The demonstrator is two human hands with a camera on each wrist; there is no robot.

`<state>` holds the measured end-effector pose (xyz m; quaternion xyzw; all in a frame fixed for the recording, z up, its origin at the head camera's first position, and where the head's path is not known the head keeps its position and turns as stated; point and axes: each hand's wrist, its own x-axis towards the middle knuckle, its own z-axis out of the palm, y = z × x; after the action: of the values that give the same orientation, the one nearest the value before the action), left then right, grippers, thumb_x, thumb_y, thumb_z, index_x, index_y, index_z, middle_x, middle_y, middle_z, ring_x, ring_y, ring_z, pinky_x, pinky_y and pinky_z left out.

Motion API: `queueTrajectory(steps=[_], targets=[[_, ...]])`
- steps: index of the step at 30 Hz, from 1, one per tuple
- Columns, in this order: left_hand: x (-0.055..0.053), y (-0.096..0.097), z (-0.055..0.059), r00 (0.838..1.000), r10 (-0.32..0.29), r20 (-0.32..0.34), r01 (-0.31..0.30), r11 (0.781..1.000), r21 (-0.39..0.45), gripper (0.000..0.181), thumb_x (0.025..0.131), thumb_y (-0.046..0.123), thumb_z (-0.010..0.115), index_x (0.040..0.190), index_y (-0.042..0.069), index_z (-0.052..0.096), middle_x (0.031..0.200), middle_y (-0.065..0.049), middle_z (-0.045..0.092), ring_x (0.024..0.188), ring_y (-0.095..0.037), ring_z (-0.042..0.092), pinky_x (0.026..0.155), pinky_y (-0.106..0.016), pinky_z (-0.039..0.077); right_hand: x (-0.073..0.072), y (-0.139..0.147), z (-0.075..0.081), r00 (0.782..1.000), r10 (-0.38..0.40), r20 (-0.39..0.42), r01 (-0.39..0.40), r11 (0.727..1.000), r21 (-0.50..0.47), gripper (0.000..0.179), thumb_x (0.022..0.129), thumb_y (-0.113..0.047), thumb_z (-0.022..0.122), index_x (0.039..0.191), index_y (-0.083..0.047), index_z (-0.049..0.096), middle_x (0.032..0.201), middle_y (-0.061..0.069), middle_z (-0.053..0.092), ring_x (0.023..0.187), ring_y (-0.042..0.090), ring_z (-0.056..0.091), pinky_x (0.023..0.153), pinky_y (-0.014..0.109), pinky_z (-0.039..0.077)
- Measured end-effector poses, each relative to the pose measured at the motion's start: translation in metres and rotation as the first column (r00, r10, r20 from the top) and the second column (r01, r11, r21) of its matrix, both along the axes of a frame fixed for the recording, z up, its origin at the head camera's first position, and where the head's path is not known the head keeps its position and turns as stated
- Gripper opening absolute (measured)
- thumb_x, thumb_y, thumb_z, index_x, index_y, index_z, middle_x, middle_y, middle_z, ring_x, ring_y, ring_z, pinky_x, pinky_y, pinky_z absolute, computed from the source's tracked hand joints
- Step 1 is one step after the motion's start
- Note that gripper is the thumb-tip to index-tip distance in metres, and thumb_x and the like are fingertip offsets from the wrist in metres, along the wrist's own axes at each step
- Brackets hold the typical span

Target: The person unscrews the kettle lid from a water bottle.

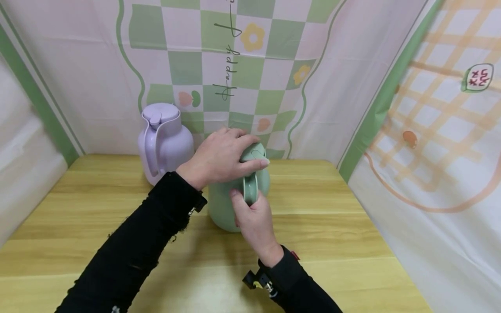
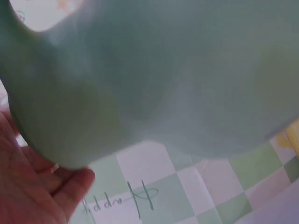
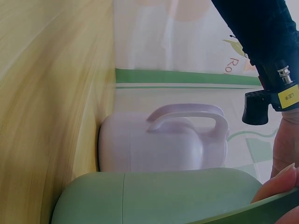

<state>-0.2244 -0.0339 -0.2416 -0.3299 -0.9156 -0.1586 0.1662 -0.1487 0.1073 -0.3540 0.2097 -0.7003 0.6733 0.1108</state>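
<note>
A green thermos jug [image 1: 224, 211] stands upright on the wooden table. My left hand [image 1: 221, 157] comes over its top and grips the lid [image 1: 254, 151], thumb on the near side and fingers round the far side. My right hand [image 1: 256, 222] is wrapped round the jug's handle [image 1: 251, 190]. In the left wrist view the jug's body [image 2: 140, 93] fills most of the picture, and fingers of the left hand [image 2: 35, 191] curl against its edge. The right wrist view shows the jug [image 3: 163, 193] lying sideways in the picture, its base on the table.
A lilac thermos jug [image 1: 176, 143] stands behind and left of the green one, near the back wall. A printed cloth [image 1: 188, 67] with green checks hangs behind the table [image 1: 332, 243]. White cloth sides [image 1: 422, 174] rise at left and right.
</note>
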Motion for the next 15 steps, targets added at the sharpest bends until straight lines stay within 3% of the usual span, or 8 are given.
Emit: queueTrajectory(steps=[5, 9, 15], targets=[[-0.005, -0.010, 0.003, 0.992, -0.112, 0.062, 0.110, 0.994, 0.028, 0.064, 0.103, 0.058, 0.053, 0.158, 0.025, 0.048, 0.162, -0.018, 0.043, 0.147, -0.039, 0.044, 0.118, -0.053, 0.038, 0.001, -0.001, 0.000, 1.000, -0.001, 0.009, 0.001, 1.000, 0.003, 0.039, 0.109, -0.029, 0.057, 0.078, -0.009, 0.042, 0.051, 0.003, 0.038, 0.040, 0.019, 0.039, 0.045, 0.029, 0.036], [-0.007, -0.013, 0.006, 0.982, -0.174, 0.075, 0.173, 0.985, 0.013, 0.058, 0.104, 0.051, 0.052, 0.156, 0.026, 0.051, 0.164, -0.015, 0.042, 0.148, -0.036, 0.043, 0.119, -0.052, 0.038, 0.002, -0.001, 0.001, 1.000, -0.009, 0.010, 0.008, 1.000, 0.006, 0.039, 0.108, -0.029, 0.057, 0.078, -0.009, 0.042, 0.052, 0.004, 0.038, 0.041, 0.019, 0.040, 0.046, 0.030, 0.037], [-0.009, -0.013, 0.010, 0.982, -0.168, 0.088, 0.174, 0.983, -0.067, 0.049, 0.104, 0.041, 0.050, 0.150, 0.026, 0.058, 0.159, -0.010, 0.049, 0.146, -0.031, 0.047, 0.118, -0.048, 0.040, 0.001, -0.001, 0.001, 0.999, -0.029, 0.019, 0.029, 0.999, 0.015, 0.040, 0.108, -0.030, 0.058, 0.077, -0.009, 0.043, 0.052, 0.004, 0.040, 0.042, 0.019, 0.043, 0.047, 0.030, 0.039]])
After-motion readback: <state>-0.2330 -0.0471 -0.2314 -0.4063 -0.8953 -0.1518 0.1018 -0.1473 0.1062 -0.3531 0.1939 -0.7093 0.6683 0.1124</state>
